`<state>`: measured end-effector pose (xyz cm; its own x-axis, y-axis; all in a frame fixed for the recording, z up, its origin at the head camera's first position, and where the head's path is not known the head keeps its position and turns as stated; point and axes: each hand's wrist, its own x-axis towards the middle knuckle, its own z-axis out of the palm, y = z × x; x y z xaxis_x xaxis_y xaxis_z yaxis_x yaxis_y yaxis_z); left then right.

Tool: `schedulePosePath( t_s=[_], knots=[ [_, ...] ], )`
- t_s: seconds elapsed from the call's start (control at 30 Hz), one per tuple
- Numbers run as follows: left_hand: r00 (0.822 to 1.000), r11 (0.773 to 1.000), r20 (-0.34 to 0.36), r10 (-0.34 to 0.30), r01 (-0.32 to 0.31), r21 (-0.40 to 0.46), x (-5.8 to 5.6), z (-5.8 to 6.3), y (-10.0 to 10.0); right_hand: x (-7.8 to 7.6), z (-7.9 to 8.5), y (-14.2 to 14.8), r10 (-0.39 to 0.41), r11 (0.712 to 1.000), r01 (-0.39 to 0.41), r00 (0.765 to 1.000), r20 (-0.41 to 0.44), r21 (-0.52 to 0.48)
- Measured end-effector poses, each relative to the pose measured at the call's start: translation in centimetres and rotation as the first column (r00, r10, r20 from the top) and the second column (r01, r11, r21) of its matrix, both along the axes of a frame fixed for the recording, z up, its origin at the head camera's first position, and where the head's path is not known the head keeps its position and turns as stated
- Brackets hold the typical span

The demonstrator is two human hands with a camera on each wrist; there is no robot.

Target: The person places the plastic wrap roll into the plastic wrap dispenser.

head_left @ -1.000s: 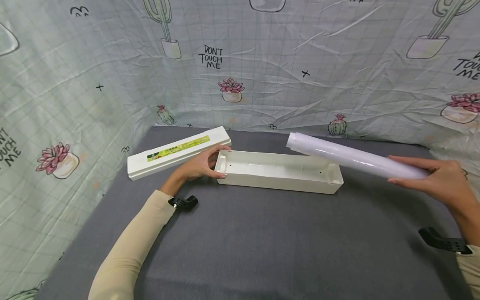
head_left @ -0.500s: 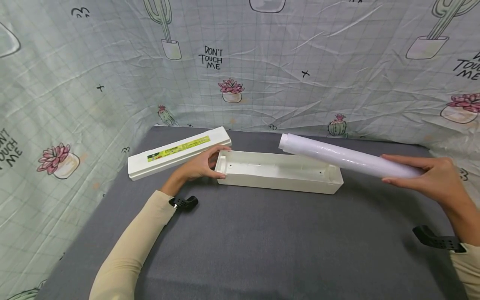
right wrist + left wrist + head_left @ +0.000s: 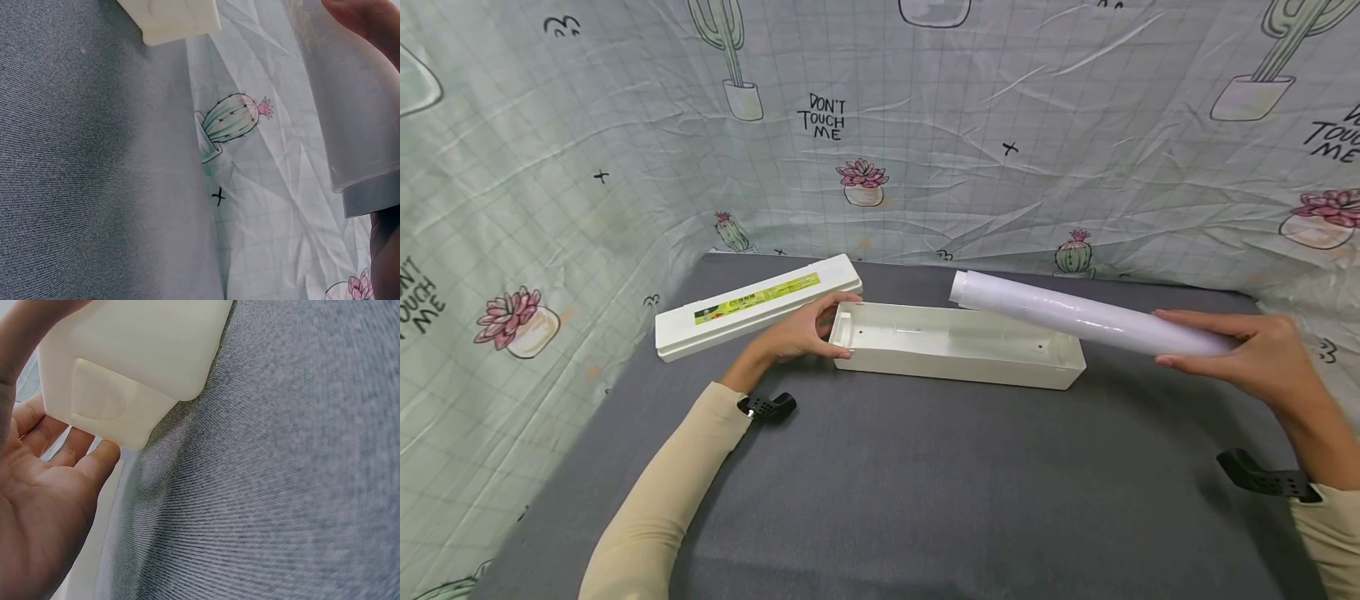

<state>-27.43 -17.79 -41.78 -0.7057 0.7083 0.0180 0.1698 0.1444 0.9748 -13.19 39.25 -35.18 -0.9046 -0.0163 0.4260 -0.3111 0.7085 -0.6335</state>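
The right hand grips a roll of clear plastic film, likely cling film, by its right end, thumb on the near side and fingers on the far side. The roll is held slantwise, its free end pointing left and away from the person, and in the head view it crosses the back right rim of a long white open box; whether it touches that rim cannot be told. The left hand holds the box by its left end, thumb at the near corner, fingers behind. Just beyond that hand, a long white lid with a yellow-green label lies at an angle on the grey cloth, printed side up. The step in hand looks like bringing the roll to the box, which is not yet filled. The next move would call for turning the roll parallel to the long walls, then lowering it between the end walls while the left hand steadies the box.
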Motion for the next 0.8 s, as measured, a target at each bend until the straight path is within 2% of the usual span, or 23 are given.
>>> schedulePosePath(
  t_s=[0.43,0.8],
  knots=[
    [1.000,1.000,0.005,0.004,-0.004,0.000,0.1,0.1,0.0,-0.2,0.0,-0.6,0.014,1.000,-0.014,1.000,0.017,0.000],
    [1.000,1.000,0.011,-0.008,0.008,0.011,0.2,0.1,0.1,-0.8,0.1,-1.2,0.079,0.997,-0.079,0.994,-0.079,0.011]
  ],
)
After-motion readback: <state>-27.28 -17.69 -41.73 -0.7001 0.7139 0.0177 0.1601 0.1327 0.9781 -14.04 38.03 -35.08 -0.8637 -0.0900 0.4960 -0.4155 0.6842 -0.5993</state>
